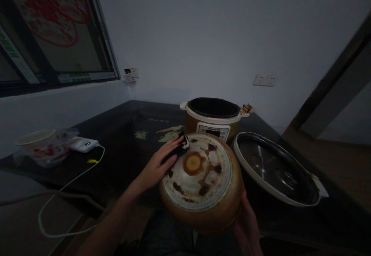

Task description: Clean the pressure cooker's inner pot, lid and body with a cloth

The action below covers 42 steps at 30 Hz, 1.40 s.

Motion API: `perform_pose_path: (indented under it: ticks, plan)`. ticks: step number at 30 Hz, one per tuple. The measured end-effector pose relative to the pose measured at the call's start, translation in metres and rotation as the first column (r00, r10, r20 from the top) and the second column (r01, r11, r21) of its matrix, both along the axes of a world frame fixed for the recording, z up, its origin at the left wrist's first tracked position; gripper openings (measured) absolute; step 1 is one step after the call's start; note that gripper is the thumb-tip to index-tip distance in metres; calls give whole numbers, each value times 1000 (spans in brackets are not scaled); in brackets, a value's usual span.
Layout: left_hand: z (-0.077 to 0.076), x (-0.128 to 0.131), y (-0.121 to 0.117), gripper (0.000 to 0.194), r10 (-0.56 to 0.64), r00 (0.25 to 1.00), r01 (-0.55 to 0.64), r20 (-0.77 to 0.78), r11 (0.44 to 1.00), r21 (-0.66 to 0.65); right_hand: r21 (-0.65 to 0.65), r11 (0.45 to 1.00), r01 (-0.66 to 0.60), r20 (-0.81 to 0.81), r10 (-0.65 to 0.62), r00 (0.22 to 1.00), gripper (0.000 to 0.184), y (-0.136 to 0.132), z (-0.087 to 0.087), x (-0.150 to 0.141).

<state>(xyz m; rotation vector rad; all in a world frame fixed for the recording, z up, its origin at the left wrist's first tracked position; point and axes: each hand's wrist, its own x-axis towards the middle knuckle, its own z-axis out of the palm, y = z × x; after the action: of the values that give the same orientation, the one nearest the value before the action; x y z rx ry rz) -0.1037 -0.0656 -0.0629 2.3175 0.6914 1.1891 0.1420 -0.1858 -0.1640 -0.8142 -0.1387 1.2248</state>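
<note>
A brown, rounded pot is tilted with its stained base toward me. The pale base has dark brown rusty patches and a tan round centre. My left hand holds a small black thing with a white edge against the upper left of the base; its exact kind is unclear. Around the pot's lower right side my right hand is wrapped, its fingers partly hidden. Just behind stands an electric cooker with a dark open top and a front panel. A glass lid with a pale rim lies to the right.
The black table carries a bowl in a plastic bag, and a white device whose cable hangs over the front edge. A small brown object is by the cooker's right handle. Wall sockets are behind.
</note>
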Motion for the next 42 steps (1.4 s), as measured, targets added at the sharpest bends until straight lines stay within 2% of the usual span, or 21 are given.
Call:
perform_pose_path:
  ticks: [3,7,11,14,18,22,26,29,31,35,39,42]
  plan:
    - [17,11,21,44,-62,994,60,-86,998,-32,-4,1000,4,-13,-4,1000,42,0,5,-2]
    - [31,28,42,50,-64,980,57,-190,997,-44,30,999,-10,-3,10,1000,40,0,9,-6]
    - [36,42,52,45,-9,974,3,-228,1000,-25,11,1000,6,-28,-6,1000,39,-1,8,-7]
    - [43,50,52,43,-30,966,29,-257,1000,-8,20,1000,8,-27,-7,1000,36,-1,9,-8]
    - [58,59,42,43,-133,934,164,-332,984,67,11,1000,9,-35,-8,999,43,2,16,-13]
    - [70,67,26,43,-250,892,323,-377,935,144,-1,1000,-16,-65,16,998,47,6,24,-20]
    - [80,70,3,43,-368,817,458,-444,882,113,57,998,-7,-44,9,999,42,9,26,-22]
    - [86,69,-20,42,-449,729,572,-516,814,99,53,998,31,-26,-30,999,37,10,18,-20]
    - [86,65,-36,41,-462,685,616,-563,780,109,24,998,50,-10,-49,999,37,10,10,-16]
    - [77,49,-60,39,-393,672,611,-628,774,168,5,1000,0,11,0,1000,39,10,2,-11]
    - [60,27,-73,43,-265,660,588,-703,765,263,5,996,-83,-25,84,996,43,9,9,-11]
    - [45,14,-79,46,-144,716,517,-683,766,381,13,997,-81,-53,81,995,45,8,16,-14]
